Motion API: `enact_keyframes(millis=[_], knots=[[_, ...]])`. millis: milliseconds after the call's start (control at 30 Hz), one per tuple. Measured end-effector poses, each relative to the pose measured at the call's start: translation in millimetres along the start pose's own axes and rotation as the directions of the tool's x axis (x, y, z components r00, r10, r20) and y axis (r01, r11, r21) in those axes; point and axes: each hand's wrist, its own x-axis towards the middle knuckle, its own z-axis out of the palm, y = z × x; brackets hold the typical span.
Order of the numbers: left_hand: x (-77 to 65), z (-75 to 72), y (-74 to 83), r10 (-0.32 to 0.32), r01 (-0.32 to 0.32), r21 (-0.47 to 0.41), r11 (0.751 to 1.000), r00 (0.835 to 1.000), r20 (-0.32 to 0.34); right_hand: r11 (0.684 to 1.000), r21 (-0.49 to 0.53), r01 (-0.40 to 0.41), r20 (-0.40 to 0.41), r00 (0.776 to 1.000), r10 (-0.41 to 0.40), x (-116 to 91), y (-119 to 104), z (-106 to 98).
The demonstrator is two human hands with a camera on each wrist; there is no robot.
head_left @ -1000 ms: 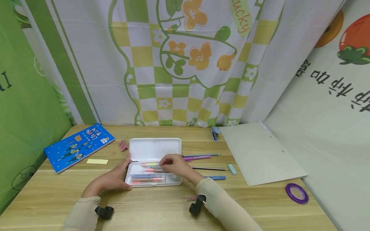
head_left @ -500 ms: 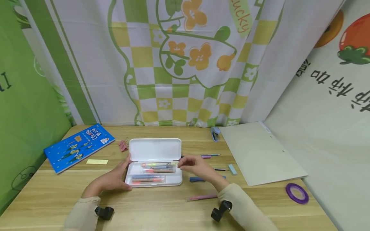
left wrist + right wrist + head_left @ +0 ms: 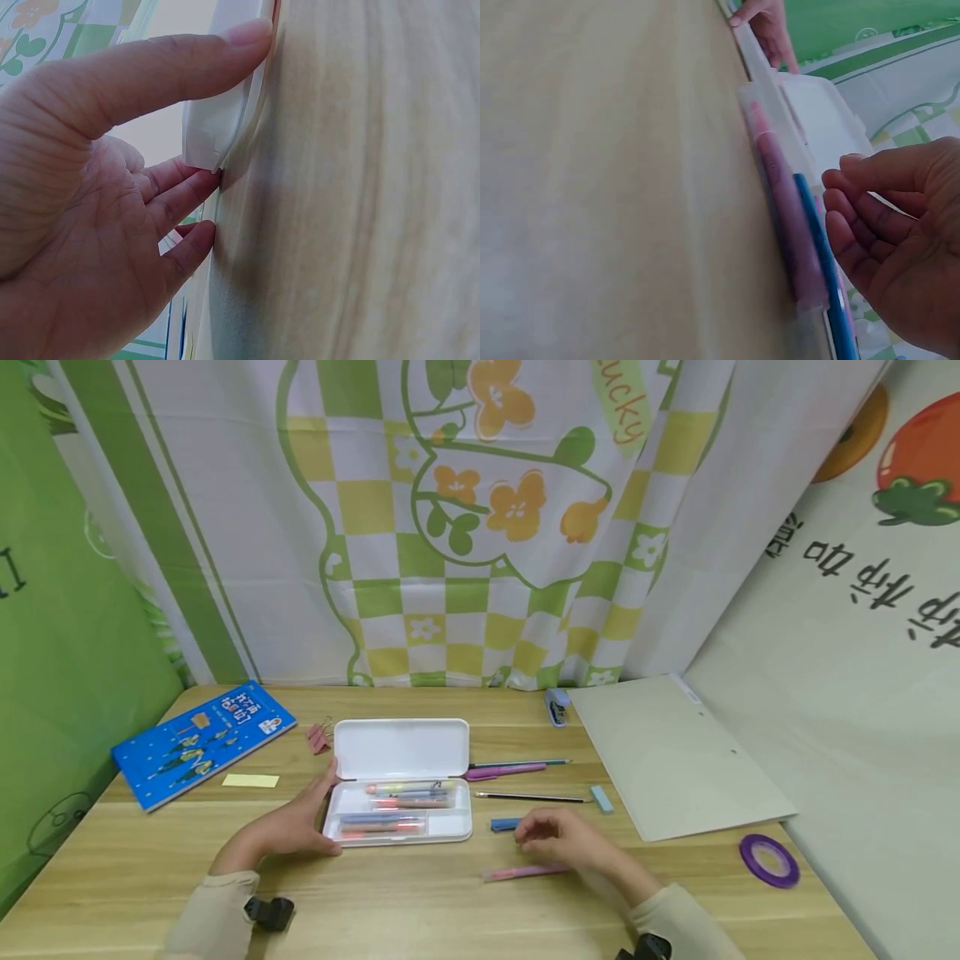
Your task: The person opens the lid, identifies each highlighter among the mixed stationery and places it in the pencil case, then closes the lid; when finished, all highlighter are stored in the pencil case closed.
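Observation:
A white pencil case (image 3: 401, 747) lies with its lid up, several pens in its compartments. My left hand (image 3: 294, 823) holds the case by its left end, thumb at the front edge and fingers toward the back, as the left wrist view shows. To the right of the case, my right hand (image 3: 562, 839) hovers with loosely bent fingers and nothing between them. Beneath it lies a blue pen (image 3: 504, 824), partly hidden by the hand. A pink pen (image 3: 784, 195) lies nearer the front edge of the table.
Right of the case lie a purple pen (image 3: 510, 770), a black pencil (image 3: 532, 797) and a light-blue eraser (image 3: 602, 799). Farther out are a stapler (image 3: 557, 707), a grey board (image 3: 682, 760) and purple tape (image 3: 769, 861). A blue book (image 3: 206, 743), binder clip (image 3: 318, 738) and yellow note (image 3: 251, 781) lie left.
My right hand has left the inside of the pencil case and moved right and toward me, over the blue pen. The left hand stays on the case.

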Motion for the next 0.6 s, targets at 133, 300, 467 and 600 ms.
enact_keyframes(millis=[133, 300, 467, 600], knots=[[-0.8, -0.5, 0.8, 0.006, -0.006, -0.003, 1.000, 1.000, -0.003, 0.996, -0.092, 0.018, 0.030, 0.999, -0.015, -10, 3, 3], [-0.1, 1.1, -0.1, 0.016, -0.016, -0.006, 1.000, 1.000, -0.005, 0.980, -0.162, 0.116, 0.077, 0.992, -0.104, -17, 8, 7], [-0.1, 1.6, -1.0, 0.033, -0.034, -0.008, 0.999, 0.999, -0.013, 0.962, -0.206, 0.179, 0.094, 0.982, -0.163, -19, 10, 9], [-0.2, -0.1, 0.4, 0.014, -0.014, -0.014, 1.000, 1.000, -0.006, 0.961, -0.215, 0.172, 0.081, 0.984, -0.158, -18, 11, 9]])
